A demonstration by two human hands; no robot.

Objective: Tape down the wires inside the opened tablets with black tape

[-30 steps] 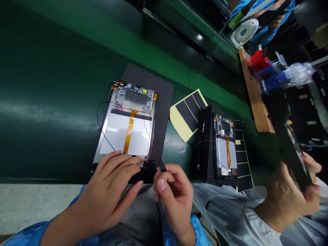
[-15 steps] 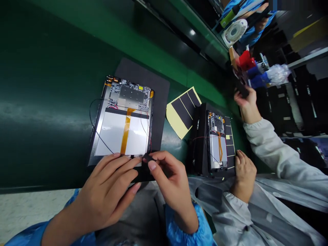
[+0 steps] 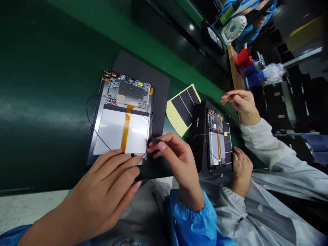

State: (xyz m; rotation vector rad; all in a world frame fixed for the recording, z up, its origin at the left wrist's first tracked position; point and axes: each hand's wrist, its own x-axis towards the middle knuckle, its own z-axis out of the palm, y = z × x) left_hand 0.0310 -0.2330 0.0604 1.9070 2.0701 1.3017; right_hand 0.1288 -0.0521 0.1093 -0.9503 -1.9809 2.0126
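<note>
An opened tablet (image 3: pixel 123 119) lies in front of me with its circuit board (image 3: pixel 130 94), silvery battery and orange ribbon cable (image 3: pixel 125 131) exposed. A black wire loops out past its left side. My left hand (image 3: pixel 107 184) rests with extended fingers on the tablet's near edge; its fingertips cover part of that edge. At the near right corner, my right hand (image 3: pixel 176 155) pinches a small black strip (image 3: pixel 156 140) between thumb and fingers. What the strip is made of I cannot tell. Thin red wires run along the tablet's right side.
A black sheet (image 3: pixel 161 92) lies under the tablet. To the right are a yellow backing sheet (image 3: pixel 180 128) with black stickers and a second opened tablet (image 3: pixel 217 140), with a co-worker's hands (image 3: pixel 242 167) near it. A white fan (image 3: pixel 233 30) stands at the back right.
My right hand has moved up and slightly right with the black strip, away from my left fingertips. My left hand stays at the near edge. The co-worker's raised hand has lost its dark item.
</note>
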